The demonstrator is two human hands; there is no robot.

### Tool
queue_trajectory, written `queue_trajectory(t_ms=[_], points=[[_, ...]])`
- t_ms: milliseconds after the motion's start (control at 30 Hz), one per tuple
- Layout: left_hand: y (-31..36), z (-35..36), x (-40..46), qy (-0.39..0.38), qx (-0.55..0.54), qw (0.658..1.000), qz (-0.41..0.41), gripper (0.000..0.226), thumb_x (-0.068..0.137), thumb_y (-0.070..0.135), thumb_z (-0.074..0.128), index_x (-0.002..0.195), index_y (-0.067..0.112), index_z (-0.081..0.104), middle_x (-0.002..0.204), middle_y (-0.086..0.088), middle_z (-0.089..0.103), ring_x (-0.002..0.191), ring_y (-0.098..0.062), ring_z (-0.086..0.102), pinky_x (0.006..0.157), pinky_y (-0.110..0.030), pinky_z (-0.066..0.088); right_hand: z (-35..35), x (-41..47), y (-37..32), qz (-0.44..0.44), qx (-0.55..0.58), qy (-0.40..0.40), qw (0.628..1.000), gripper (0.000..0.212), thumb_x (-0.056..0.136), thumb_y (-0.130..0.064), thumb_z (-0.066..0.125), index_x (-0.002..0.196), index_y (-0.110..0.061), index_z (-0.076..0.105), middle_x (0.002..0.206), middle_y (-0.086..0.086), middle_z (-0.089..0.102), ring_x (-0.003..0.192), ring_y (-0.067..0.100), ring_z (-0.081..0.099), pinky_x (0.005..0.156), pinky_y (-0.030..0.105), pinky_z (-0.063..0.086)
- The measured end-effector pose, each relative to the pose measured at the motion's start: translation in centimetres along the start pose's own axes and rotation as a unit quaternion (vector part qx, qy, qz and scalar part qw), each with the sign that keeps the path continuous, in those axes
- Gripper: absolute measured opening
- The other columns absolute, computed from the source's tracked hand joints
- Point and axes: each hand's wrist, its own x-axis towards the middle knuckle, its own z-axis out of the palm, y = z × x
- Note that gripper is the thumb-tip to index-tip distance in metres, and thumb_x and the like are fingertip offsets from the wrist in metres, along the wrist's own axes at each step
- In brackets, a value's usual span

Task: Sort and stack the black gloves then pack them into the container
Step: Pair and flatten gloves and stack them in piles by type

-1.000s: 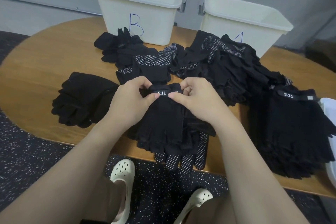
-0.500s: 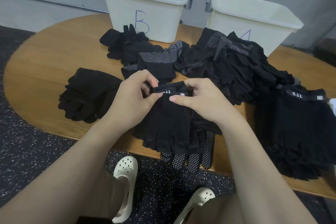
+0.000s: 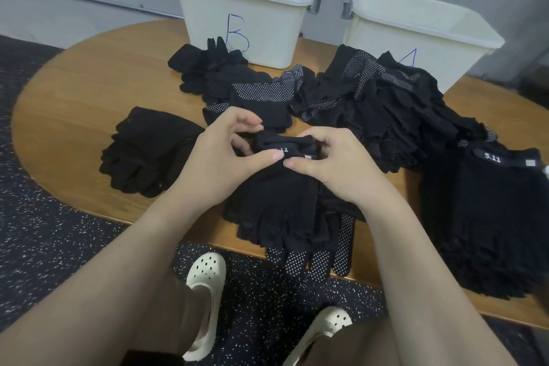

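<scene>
**Head view: both hands pinch a glove cuff at the table's near edge**

Head camera looks down past two cream clogs point(image 3: 205, 300) on a speckled dark floor point(image 3: 44, 232) at 6 o'clock. Just beyond them, dotted glove fingers point(image 3: 315, 261) hang over the near edge of the wooden table point(image 3: 74, 92).

At centre lies the glove point(image 3: 279, 196), fingerless end towards the person, on a small stack. The left hand point(image 3: 219, 163) and the right hand point(image 3: 335, 169) meet at its cuff. Each thumb presses on the labelled band, thumb tips almost touching. The right fingers curl over the cuff's far edge, clamped on it. The left fingers arch above the cuff, curled and slightly apart; whether they touch the fabric cannot be told.

At 9 o'clock sits a neat plain stack point(image 3: 148, 151). At 3 o'clock a tall stack point(image 3: 490, 217) carries a "5.11" band on top. Beyond the hands, from 12 to 2 o'clock, spreads a loose heap point(image 3: 386, 104) of gloves, some showing white grip dots.

Farthest away, against a grey wall, stand two cream bins: bin B point(image 3: 246, 6) at 12 o'clock and bin A point(image 3: 421, 38) at 1 o'clock, its letter partly hidden by the heap.
</scene>
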Motion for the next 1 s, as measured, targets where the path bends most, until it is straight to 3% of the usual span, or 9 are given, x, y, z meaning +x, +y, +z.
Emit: queue_trajectory(t_ms=[67, 133, 267, 467, 633, 800, 1000], points=[[0.0, 0.1, 0.1, 0.002, 0.01, 0.999, -0.033, 0.074, 0.067, 0.071, 0.076, 0.127, 0.031, 0.061, 0.112, 0.013, 0.07, 0.084, -0.008, 0.067, 0.081, -0.027, 0.055, 0.1, 0.0, 0.0, -0.002, 0.002, 0.007, 1.0, 0.016, 0.081, -0.029, 0.087, 0.091, -0.026, 0.074, 0.087, 0.001, 0.073, 0.082, 0.022, 0.071, 0.082, 0.05, 0.059], [0.1, 0.2, 0.1, 0.009, 0.023, 0.998, -0.055, 0.071, 0.07, 0.078, 0.067, 0.124, 0.033, 0.065, 0.107, 0.011, 0.072, 0.089, -0.007, 0.068, 0.086, -0.028, 0.055, 0.2, 0.0, 0.2, -0.002, 0.006, 0.008, 1.0, 0.018, 0.08, -0.028, 0.087, 0.091, -0.025, 0.073, 0.087, 0.001, 0.073, 0.082, 0.021, 0.071, 0.082, 0.05, 0.059], [0.2, 0.6, 0.1, 0.016, 0.014, 0.998, -0.056, 0.034, 0.086, 0.056, 0.073, 0.107, 0.029, 0.074, 0.097, 0.008, 0.073, 0.087, -0.006, 0.067, 0.085, -0.025, 0.053, 0.3, 0.0, 0.5, 0.005, 0.004, 0.01, 1.0, 0.023, 0.078, -0.03, 0.089, 0.092, -0.023, 0.071, 0.09, 0.0, 0.074, 0.085, 0.022, 0.072, 0.084, 0.051, 0.059], [0.2, 0.6, 0.3, 0.029, -0.011, 0.998, -0.046, 0.015, 0.093, 0.037, 0.073, 0.102, 0.025, 0.076, 0.092, 0.012, 0.073, 0.092, -0.005, 0.067, 0.087, -0.026, 0.053, 0.1, -0.4, 0.0, 0.004, 0.023, -0.006, 1.0, 0.03, 0.076, -0.045, 0.086, 0.098, -0.028, 0.074, 0.095, -0.004, 0.076, 0.089, 0.015, 0.073, 0.088, 0.049, 0.059], [0.4, 0.6, 0.2, 0.048, -0.025, 0.998, -0.026, 0.013, 0.092, 0.035, 0.074, 0.098, 0.024, 0.078, 0.088, 0.012, 0.074, 0.086, -0.004, 0.068, 0.085, -0.027, 0.057, -0.1, -0.8, -0.5, 0.004, 0.014, 0.003, 1.0, 0.022, 0.089, -0.041, 0.077, 0.09, -0.019, 0.075, 0.088, 0.004, 0.074, 0.085, 0.025, 0.071, 0.083, 0.053, 0.058], [1.1, 0.4, -0.2, 0.045, -0.062, 0.997, -0.014, 0.03, 0.083, 0.05, 0.078, 0.103, 0.028, 0.074, 0.091, 0.011, 0.075, 0.088, -0.006, 0.07, 0.084, -0.029, 0.058, -0.2, -1.1, -1.1, -0.014, 0.051, 0.039, 0.998, 0.012, 0.094, -0.026, 0.075, 0.092, -0.014, 0.076, 0.089, 0.005, 0.075, 0.086, 0.023, 0.072, 0.082, 0.051, 0.058], [1.7, 0.1, -0.5, -0.064, -0.169, 0.982, -0.053, 0.044, 0.085, 0.016, 0.082, 0.125, 0.017, 0.065, 0.108, 0.0, 0.078, 0.099, -0.018, 0.076, 0.089, -0.042, 0.062, -0.7, -1.6, -1.7, -0.027, 0.17, 0.071, 0.983, 0.01, 0.099, -0.019, 0.069, 0.104, -0.018, 0.078, 0.103, 0.001, 0.079, 0.099, 0.018, 0.075, 0.088, 0.043, 0.061]])
